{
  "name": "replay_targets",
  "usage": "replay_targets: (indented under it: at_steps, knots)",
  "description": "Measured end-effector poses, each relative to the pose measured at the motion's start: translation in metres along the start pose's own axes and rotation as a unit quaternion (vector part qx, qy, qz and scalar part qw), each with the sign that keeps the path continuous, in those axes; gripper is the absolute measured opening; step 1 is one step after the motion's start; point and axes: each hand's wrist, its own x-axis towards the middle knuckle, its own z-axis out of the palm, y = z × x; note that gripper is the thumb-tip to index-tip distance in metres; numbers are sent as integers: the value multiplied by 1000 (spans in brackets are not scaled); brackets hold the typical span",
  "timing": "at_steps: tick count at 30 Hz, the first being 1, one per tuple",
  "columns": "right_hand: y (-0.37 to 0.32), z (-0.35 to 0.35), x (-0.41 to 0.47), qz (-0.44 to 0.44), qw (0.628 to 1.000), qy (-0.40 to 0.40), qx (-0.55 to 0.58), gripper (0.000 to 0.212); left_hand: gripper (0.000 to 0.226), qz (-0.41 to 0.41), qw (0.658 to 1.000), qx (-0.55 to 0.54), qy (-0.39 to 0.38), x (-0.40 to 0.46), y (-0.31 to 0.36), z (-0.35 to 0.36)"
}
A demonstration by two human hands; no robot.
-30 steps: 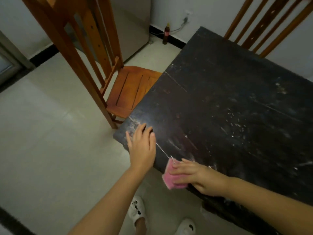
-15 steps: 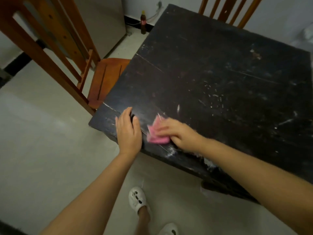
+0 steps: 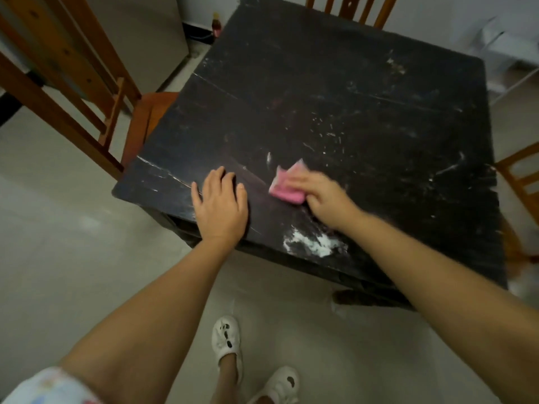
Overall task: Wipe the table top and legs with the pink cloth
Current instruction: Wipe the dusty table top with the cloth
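Right hand (image 3: 323, 196) blurred, covering pink cloth's (image 3: 284, 188) near half.

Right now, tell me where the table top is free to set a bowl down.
The table top is bare across its far half, between the back chair and the white scratch marks. Its right side up to the edge is free too. The near left corner is taken by the left hand, right hand and pink cloth.
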Motion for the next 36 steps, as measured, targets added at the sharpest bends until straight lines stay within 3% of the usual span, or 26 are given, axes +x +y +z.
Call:
replay_targets:
  at_steps: [3, 5, 7, 9, 11, 13, 16, 21, 23, 27, 30, 34, 36]
  knots:
    - [-20, 21, -60, -65, 996, -55, 25, 48, 42, -4, 1000, 13, -17, 0, 2, -1]
    - [-25, 15, -80, -37, 995, -74, 47, 44, 41, -4, 1000, 15, -19, -1, 3, -2]
    - [-21, -5, -82, 37, 994, 6, 106, 46, 41, -2, 1000, 18, -22, -1, 4, -3]
    - [-5, -32, -87, 163, 963, 155, 151, 53, 41, -3, 999, 22, -31, -1, 4, -3]
    - [15, -46, -105, 281, 912, 275, 117, 55, 42, 3, 999, 26, -31, -1, 4, -4]
    - [22, -28, -122, 333, 896, 293, 32, 49, 42, 11, 999, 28, -35, -2, 4, -4]
    - [-9, 29, -117, 252, 930, 265, -23, 47, 43, 14, 999, 22, -42, -2, 3, -4]
    - [-76, 77, -100, 116, 978, 171, 43, 43, 44, 15, 998, 13, -60, -2, 2, -6]
    - [-84, 55, -90, 103, 977, 146, 112, 40, 43, 17, 998, 9, -62, -2, 2, -7]
    - [-25, -9, -46, 188, 942, 257, 110, 48, 44, 20, 998, 11, -61, -1, 1, -5]
    - [-9, -3, -35, 214, 956, 197, 38, 49, 43, 21, 998, 7, -52, -1, 0, -4]
    - [-61, 61, -77, 81, 992, 97, 24, 44, 43, 17, 999, -6, -48, 0, -1, -4]
    - [-79, 68, -93, 70, 994, 53, 58, 42, 48, 14, 999, -8, -49, 0, -1, -7]
